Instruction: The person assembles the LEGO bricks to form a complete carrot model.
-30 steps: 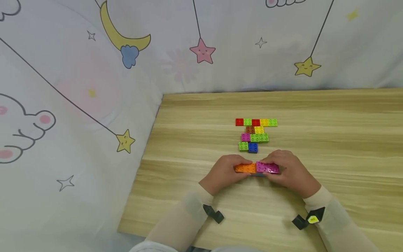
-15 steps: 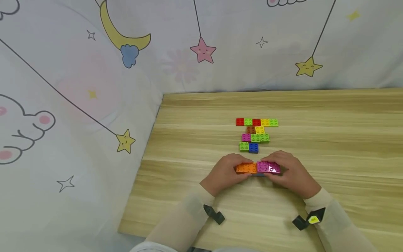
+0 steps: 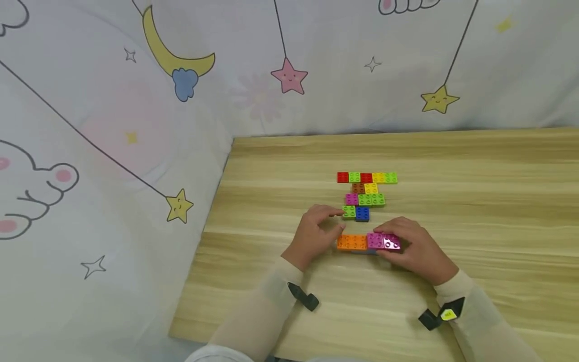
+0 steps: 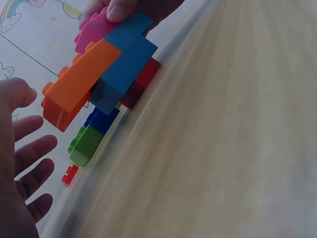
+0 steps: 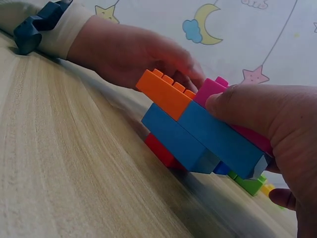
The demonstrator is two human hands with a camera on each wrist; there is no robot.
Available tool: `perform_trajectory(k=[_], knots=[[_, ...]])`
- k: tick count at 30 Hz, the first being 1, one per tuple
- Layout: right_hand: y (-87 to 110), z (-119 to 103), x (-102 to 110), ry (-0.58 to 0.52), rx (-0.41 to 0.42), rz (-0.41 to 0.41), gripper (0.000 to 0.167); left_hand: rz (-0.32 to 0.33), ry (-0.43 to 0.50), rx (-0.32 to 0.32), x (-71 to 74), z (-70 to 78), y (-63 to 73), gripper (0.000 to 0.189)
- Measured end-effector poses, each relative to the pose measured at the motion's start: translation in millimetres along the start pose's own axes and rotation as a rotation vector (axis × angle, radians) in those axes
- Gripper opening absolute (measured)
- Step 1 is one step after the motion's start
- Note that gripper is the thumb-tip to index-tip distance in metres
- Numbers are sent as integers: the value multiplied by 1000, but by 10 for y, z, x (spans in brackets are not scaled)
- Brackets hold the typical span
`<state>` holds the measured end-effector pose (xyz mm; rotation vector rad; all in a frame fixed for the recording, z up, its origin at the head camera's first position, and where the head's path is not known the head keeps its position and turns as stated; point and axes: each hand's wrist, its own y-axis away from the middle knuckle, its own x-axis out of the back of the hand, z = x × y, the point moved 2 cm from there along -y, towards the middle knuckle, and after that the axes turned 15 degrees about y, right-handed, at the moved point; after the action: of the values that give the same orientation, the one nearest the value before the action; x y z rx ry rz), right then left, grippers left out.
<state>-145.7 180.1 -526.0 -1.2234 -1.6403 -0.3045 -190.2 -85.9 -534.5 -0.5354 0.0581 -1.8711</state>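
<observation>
A stack of building bricks stands near the middle of the table, with an orange brick [image 3: 352, 242] and a pink brick [image 3: 375, 240] on top, blue bricks [image 5: 173, 139] beneath and a red brick [image 5: 162, 151] at the bottom. My right hand [image 3: 418, 249] grips its pink end, thumb on the near side. My left hand [image 3: 314, 236] is off the stack, fingers spread and holding nothing. Its index fingertip lies close beside a green brick [image 3: 349, 212]; whether they touch I cannot tell. A blue brick [image 3: 362, 214] sits against that green one.
Behind lie short rows of bricks: a magenta brick [image 3: 352, 199] with green ones, a brown brick [image 3: 358, 188] with a yellow one, and a long row with a red brick [image 3: 343, 177] at its left end. A printed cloth [image 3: 334, 110] hangs along the table's back edge.
My left hand has let go of the orange end and moved slightly up and left, toward the green brick. The right hand keeps its grip, and the stack has stayed in place.
</observation>
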Motion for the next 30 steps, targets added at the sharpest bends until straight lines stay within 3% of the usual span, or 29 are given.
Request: perform_trajectory(k=[8, 14, 20, 30], knots=[[8, -25, -22, -10, -20, -22, 49, -34, -50, 171, 56, -174, -183, 36], [4, -40, -25, -20, -31, -31, 50, -83, -147, 241, 51, -219, -291, 39], [11, -17, -28, -19, -36, -31, 50, -105, -203, 234, 12, -232, -337, 38], [17, -15, -22, -10, -48, -39, 49, -107, -209, 217, -14, -217, -380, 37]])
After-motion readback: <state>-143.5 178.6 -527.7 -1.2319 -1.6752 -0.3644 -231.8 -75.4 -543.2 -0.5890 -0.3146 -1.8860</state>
